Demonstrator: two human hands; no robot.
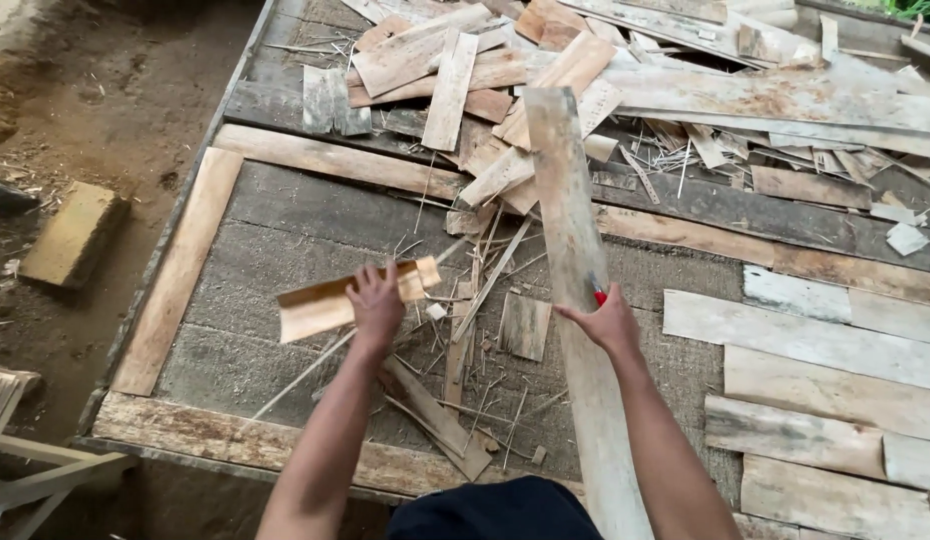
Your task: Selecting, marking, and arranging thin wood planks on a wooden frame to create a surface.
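From the head camera, the left hand (375, 305) is closed around a short curved offcut of wood (350, 298), held flat above the table (285, 225) just left of centre. The right hand (607, 322), its grip clamped on a red-handled tool (598, 294), rests on a long plank (577, 300) running from 12 to 6 o'clock. Splinters (475, 290) lie between the hands; a heap of scrap boards (585, 70) fills 12 to 2 o'clock

Red tool (599, 295) mostly hidden in right hand (607, 322), long plank (575, 300) cut off below
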